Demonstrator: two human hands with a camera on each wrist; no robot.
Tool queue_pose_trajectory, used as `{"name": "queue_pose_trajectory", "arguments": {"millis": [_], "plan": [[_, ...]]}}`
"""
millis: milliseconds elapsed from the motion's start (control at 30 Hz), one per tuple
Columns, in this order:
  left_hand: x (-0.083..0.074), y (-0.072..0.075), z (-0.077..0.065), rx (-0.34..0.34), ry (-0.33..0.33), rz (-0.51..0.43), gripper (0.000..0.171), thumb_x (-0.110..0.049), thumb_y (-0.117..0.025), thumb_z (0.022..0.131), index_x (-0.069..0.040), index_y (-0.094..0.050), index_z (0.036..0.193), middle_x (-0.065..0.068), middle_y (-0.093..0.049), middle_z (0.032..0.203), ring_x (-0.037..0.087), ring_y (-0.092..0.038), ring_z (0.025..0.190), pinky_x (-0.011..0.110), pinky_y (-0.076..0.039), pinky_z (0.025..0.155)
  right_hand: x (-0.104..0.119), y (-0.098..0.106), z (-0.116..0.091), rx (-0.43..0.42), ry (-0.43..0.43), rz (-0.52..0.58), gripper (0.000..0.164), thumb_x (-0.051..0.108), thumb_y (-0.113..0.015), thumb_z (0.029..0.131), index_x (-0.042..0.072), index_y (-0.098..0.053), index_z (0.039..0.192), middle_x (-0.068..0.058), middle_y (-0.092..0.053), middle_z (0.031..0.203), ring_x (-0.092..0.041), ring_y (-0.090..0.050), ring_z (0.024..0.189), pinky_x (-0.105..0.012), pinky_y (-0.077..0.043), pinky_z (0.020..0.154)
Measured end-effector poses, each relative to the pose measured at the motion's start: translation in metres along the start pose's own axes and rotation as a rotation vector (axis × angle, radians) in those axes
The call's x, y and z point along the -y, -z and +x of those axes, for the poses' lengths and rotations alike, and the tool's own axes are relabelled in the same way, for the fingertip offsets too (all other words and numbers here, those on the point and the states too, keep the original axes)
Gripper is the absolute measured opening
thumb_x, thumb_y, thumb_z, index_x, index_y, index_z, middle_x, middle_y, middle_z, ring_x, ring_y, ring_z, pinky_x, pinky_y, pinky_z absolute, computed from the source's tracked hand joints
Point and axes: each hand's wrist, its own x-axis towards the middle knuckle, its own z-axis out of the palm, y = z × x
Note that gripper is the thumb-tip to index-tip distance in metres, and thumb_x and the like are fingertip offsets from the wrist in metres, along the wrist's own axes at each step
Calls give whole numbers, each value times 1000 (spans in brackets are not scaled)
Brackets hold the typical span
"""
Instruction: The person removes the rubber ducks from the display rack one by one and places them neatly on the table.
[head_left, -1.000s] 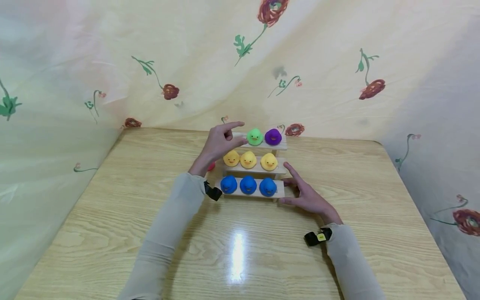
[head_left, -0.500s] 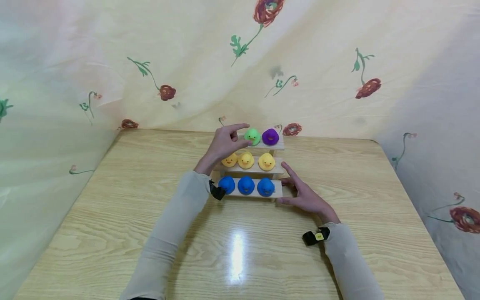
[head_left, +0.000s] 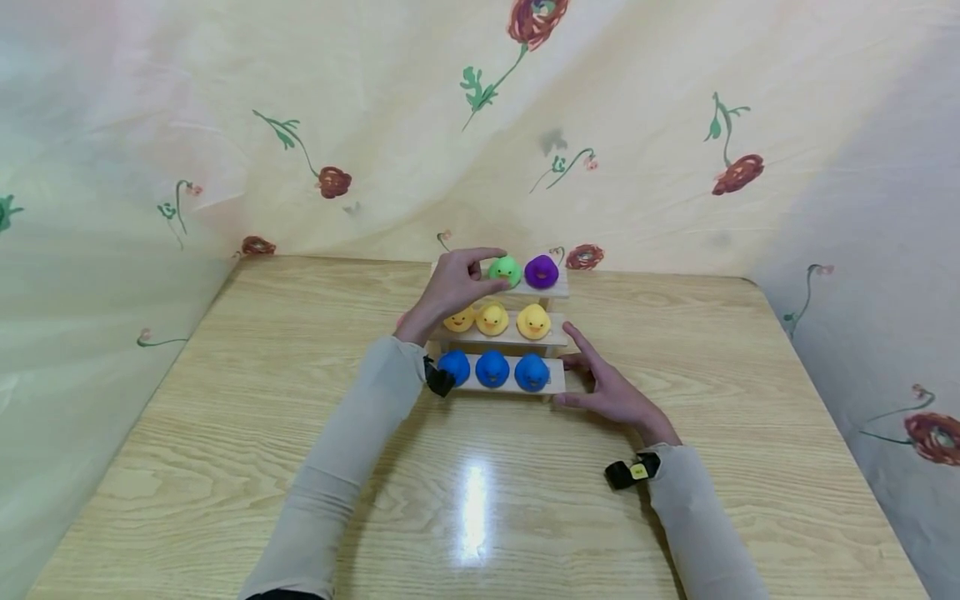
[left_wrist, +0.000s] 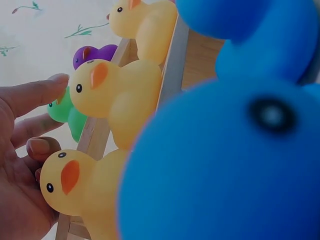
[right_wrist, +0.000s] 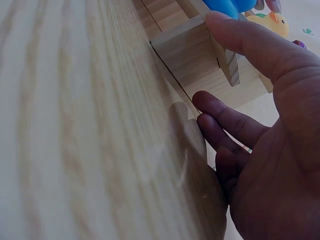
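A three-tier wooden stand (head_left: 557,377) holds rubber ducks in rows. On the top tier, my left hand (head_left: 459,279) has its thumb in front of a green rubber duck (head_left: 506,268) and a finger behind it, pinching it. A purple duck (head_left: 541,272) sits to its right. Several yellow ducks (head_left: 534,322) fill the middle tier, and blue ducks (head_left: 492,369) line the lowest one. At the stand's right end, my right hand (head_left: 617,395) spreads its relaxed fingers; in the right wrist view the thumb touches the lowest shelf's end (right_wrist: 227,62).
The stand rests on a wood-grain table (head_left: 262,400), near its back edge. A floral cloth (head_left: 405,125) hangs close behind it. A pinkish-red thing (head_left: 401,319), mostly hidden by my left wrist, shows left of the middle tier.
My left hand has moved slightly right, from beside the green duck to around it, thumb and finger closing in. The right hand has stayed at the stand's right end.
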Motion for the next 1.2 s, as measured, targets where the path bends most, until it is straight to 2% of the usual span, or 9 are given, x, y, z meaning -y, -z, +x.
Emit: {"name": "queue_pose_trajectory", "arguments": {"millis": [400,667,1200], "plan": [[-4,3,6,19,15,45,44,-23,-76,90,-12,-67,131,-2,-41,60,13,-35,55,24,-26,51,1,3,2,8,-20,9,108,20,-78,88,46,0,158,-26,-47,148,-44,-41,141,-66,-20,118],[-5,5,10,18,19,72,43,-22,-76,90,-9,-67,130,-2,-45,62,12,-37,56,22,-27,50,5,6,3,19,-20,18,109,19,-77,88,45,1,159,-26,-47,147,-44,-42,140,-64,-21,117],[0,9,6,-6,38,2,41,-19,-77,89,-8,-69,128,-1,-45,63,13,-39,59,22,-29,53,5,6,3,19,-22,30,109,18,-77,88,45,0,159,-26,-46,149,-44,-40,141,-66,-18,118]]}}
